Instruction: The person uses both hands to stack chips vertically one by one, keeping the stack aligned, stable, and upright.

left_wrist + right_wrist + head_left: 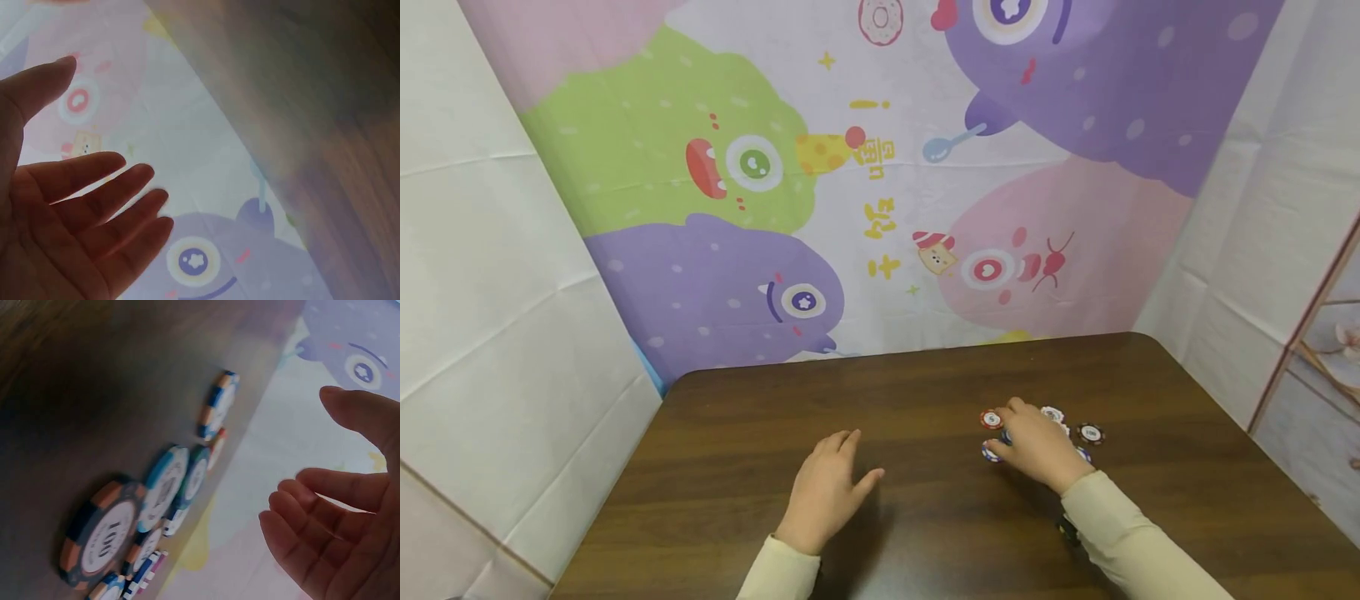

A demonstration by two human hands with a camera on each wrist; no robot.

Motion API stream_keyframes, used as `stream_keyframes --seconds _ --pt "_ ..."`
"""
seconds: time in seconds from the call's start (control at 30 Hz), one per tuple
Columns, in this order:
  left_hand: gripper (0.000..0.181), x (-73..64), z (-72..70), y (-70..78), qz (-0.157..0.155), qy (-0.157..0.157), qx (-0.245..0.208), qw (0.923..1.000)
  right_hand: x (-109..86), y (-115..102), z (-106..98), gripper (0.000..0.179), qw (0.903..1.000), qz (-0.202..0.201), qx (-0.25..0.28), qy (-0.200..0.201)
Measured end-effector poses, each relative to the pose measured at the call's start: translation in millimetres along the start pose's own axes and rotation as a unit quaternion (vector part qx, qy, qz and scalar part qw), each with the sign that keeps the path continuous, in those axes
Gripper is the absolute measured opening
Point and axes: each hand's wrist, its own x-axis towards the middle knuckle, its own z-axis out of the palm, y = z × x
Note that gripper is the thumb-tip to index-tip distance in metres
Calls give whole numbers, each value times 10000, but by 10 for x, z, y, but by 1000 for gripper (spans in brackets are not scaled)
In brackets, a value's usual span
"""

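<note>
A loose group of poker chips lies on the right half of the wooden table. Among them in the head view are a red chip (991, 419), a blue-and-white chip (992, 451), a white chip (1053, 414) and a dark chip marked 100 (1091, 433). My right hand (1037, 443) is over the group and hides part of it. In the right wrist view, a 100 chip (106, 536) lies apart from that hand (344, 512), whose fingers are loosely bent with nothing between them. To the left, my left hand (823, 492) is held above bare tabletop, fingers spread and holding nothing.
The dark brown wooden table (760, 417) has rounded far corners. Behind it hangs a cloth (880, 317) printed with cartoon monsters. Pale panels (490, 250) stand on both sides. A small dark object (1066, 530) shows at my right cuff.
</note>
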Motion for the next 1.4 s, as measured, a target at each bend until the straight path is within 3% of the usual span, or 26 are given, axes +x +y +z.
stream_keyframes --seconds 0.23,0.47,0.8,1.03,1.4 --pt "51 10 26 49 212 -536 -527 9969 45 53 87 35 9991 -244 -198 -295" --pt "42 0 112 84 499 -719 -726 9935 62 22 130 26 9978 -182 -393 -501" --pt "38 -70 180 147 465 -1323 -1259 9821 61 33 198 25 9972 -136 -353 -644" --pt "37 -95 229 184 518 -1608 -1307 9769 74 58 238 23 9972 -183 -310 -657" --pt "38 -101 316 215 756 -1599 -1059 9785 82 34 214 23 9964 -215 -505 -647"
